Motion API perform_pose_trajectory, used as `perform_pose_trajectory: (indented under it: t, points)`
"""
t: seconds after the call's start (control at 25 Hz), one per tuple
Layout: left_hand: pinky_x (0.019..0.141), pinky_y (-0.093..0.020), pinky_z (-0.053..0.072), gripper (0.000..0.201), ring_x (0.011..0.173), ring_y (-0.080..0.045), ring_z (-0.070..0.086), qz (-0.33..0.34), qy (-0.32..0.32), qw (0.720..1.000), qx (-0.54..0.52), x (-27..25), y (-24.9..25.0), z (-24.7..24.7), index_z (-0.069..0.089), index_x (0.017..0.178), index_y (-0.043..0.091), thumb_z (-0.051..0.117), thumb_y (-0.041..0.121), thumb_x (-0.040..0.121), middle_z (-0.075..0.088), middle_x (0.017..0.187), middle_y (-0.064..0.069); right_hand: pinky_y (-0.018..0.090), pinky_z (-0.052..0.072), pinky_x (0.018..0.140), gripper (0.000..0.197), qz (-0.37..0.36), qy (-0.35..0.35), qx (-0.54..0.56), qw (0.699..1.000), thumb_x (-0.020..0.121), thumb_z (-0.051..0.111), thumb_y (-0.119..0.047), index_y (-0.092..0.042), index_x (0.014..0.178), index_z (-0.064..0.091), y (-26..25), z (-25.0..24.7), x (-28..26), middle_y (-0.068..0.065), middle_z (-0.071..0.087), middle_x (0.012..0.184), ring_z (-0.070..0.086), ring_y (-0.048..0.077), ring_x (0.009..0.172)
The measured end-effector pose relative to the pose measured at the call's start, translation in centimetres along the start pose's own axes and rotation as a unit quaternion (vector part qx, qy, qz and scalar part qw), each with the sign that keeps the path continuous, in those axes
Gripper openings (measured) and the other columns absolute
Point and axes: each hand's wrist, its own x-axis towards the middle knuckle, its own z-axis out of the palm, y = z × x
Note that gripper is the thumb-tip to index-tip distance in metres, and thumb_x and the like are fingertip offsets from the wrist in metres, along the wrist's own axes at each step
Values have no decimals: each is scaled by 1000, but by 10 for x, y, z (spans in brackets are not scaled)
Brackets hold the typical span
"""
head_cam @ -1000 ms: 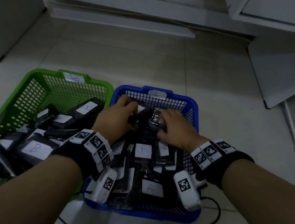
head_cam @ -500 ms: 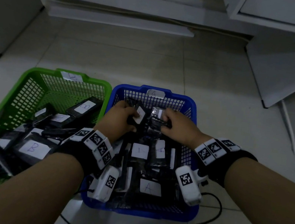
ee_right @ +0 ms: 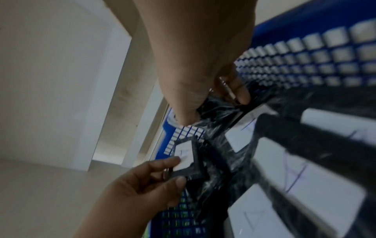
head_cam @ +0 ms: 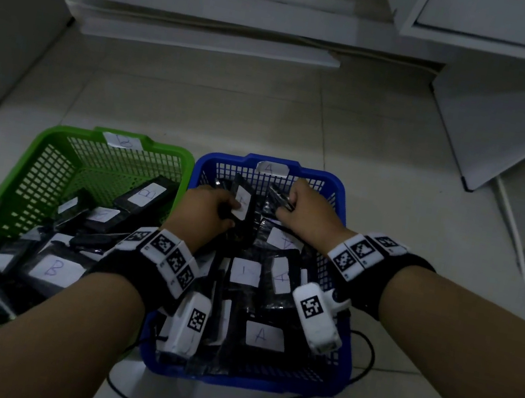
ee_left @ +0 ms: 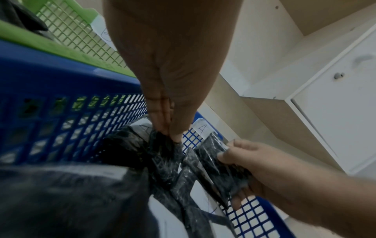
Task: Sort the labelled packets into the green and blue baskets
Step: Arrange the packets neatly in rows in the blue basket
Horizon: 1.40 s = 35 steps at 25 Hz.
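From the head view, my left hand [head_cam: 204, 215] pinches a labelled packet [head_cam: 242, 203] over the far half of the blue basket [head_cam: 325, 388], its long axis standing nearly upright with the white label facing me, while my right hand [head_cam: 309, 212] grips a second packet [head_cam: 280, 198] near the far wall. The green basket [head_cam: 22, 160] touches the blue one on my left, so the left hand is the nearer one to it. From the left wrist, my fingers [ee_left: 170, 127] close straight down on the top edge of the crinkled black wrapper, the packet hanging below them. From the right wrist, my thumb and fingers [ee_right: 240, 91] are curled round the other packet's end; the letter on my left hand's label looks like an A, so I judge it belongs where it already is.
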Motion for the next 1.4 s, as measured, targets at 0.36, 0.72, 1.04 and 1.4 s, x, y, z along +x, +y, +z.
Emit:
perform_pose_trajectory:
  t: [0.36, 0.72, 1.04, 1.4]
  points:
    - [93, -33, 43, 31, 99, -34, 56, 1, 63, 998, -8, -6, -8, -16, 61, 115, 10, 63, 5, 84, 49, 121, -16, 52, 57, 77, 32, 205, -156, 432, 864, 91, 49, -23, 4, 109, 55, -38, 30, 3, 24, 61, 100, 64, 38, 86]
    - [94, -28, 40, 28, 101, -33, 56, 19, 36, 999, -9, -11, -11, -15, 55, 113, 9, 58, 2, 87, 41, 126, -15, 35, 46, 84, 48, 140, -21, 34, 989, 84, 63, -46, -9, 110, 48, -28, 35, 15, 17, 39, 124, 53, 31, 104]
    - [91, -27, 41, 29, 100, -31, 57, 32, 34, 999, 0, -13, -11, -17, 57, 114, 9, 61, 5, 85, 43, 123, -13, 28, 48, 82, 68, 65, -49, 62, 995, 69, 82, -29, -17, 124, 43, -16, 43, 13, 7, 45, 119, 53, 26, 110]
    - [86, -18, 33, 29, 104, -27, 53, 38, 11, 999, -10, -14, -8, -16, 56, 112, 10, 63, 7, 84, 44, 120, -11, 35, 49, 85, 83, -75, -97, -148, 981, 67, 79, -34, -22, 136, 34, -17, 41, 25, 9, 41, 130, 51, 27, 113]
